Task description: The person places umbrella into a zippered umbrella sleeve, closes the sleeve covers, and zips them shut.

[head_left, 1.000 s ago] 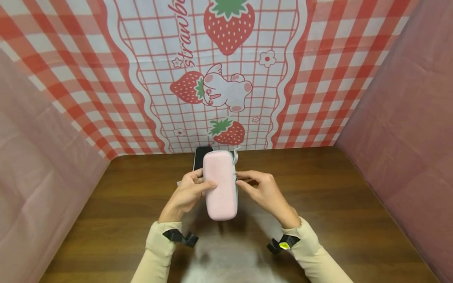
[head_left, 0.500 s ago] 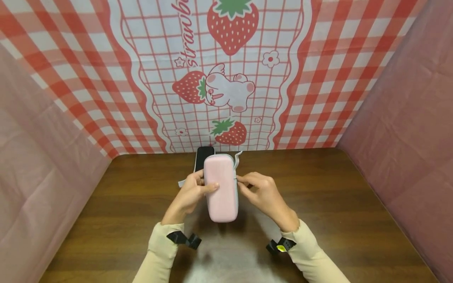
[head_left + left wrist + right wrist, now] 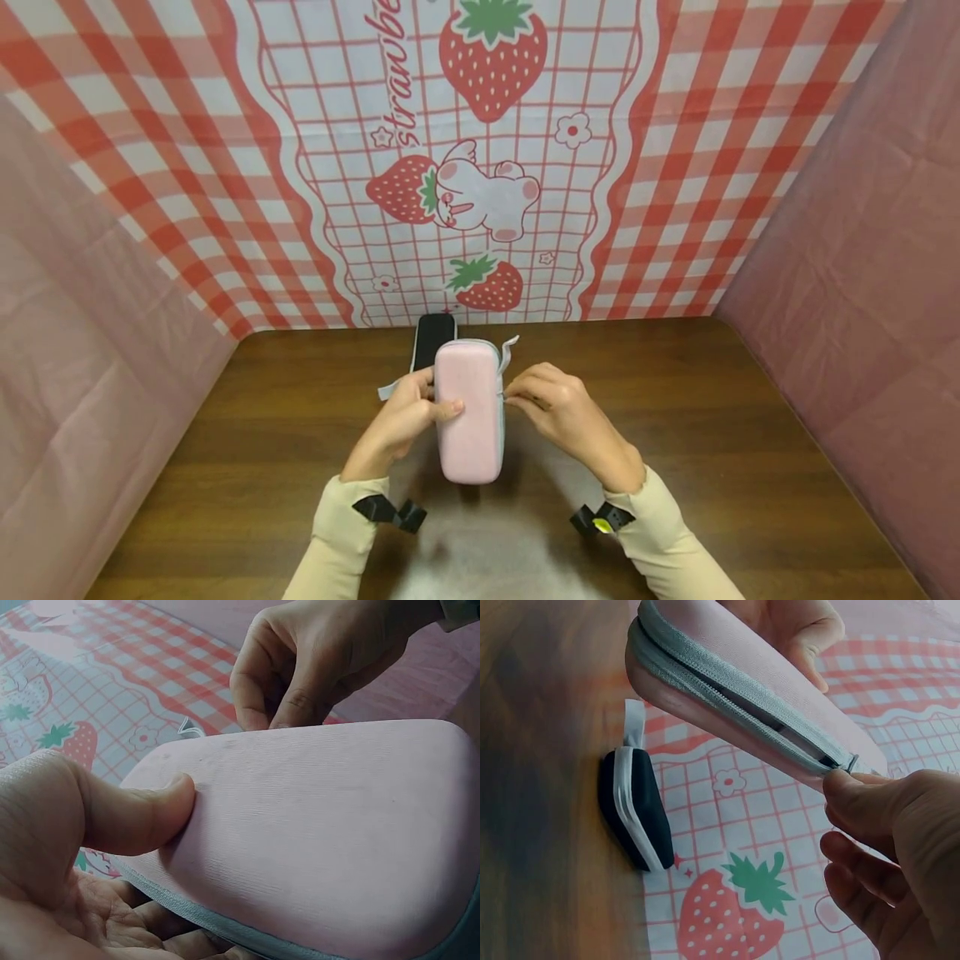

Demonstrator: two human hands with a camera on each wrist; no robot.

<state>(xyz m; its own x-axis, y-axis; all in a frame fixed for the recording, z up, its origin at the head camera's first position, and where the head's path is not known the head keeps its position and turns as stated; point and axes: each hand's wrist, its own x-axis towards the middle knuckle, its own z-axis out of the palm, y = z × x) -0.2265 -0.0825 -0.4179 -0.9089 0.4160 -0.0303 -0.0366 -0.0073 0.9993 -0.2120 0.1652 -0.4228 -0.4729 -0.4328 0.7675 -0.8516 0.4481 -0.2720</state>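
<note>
Left hand (image 3: 405, 417) grips a pink case (image 3: 470, 429), right hand (image 3: 562, 408) pinches its zipper pull (image 3: 849, 763)

Of the two hands, the left holds the pink case from its left side, thumb (image 3: 142, 817) pressed on the broad upper face and fingers beneath. The right pinches the pull between thumb and forefinger at the case's right long side, its other fingers loosely bent.

The pink case is held above the tabletop (image 3: 712, 417), between the two hands. Its long axis runs away from the person, one narrow end toward them, the other toward the checked backdrop (image 3: 682, 167). A pale strap (image 3: 507, 354) sticks out at its far right corner. Along its right side the zipper (image 3: 727, 705) parts in a dark gap, on the near-end side of the pull.

Beyond the case's far end and to its left, a black case (image 3: 433, 342) lies by the backdrop, partly hidden behind the pink one in the head view. The tabletop's back edge meets the backdrop just past that far end. To the pink case's left and right, the tabletop stretches well out to pink side cloths (image 3: 832, 275); toward the person, more wood shows below its near end.
</note>
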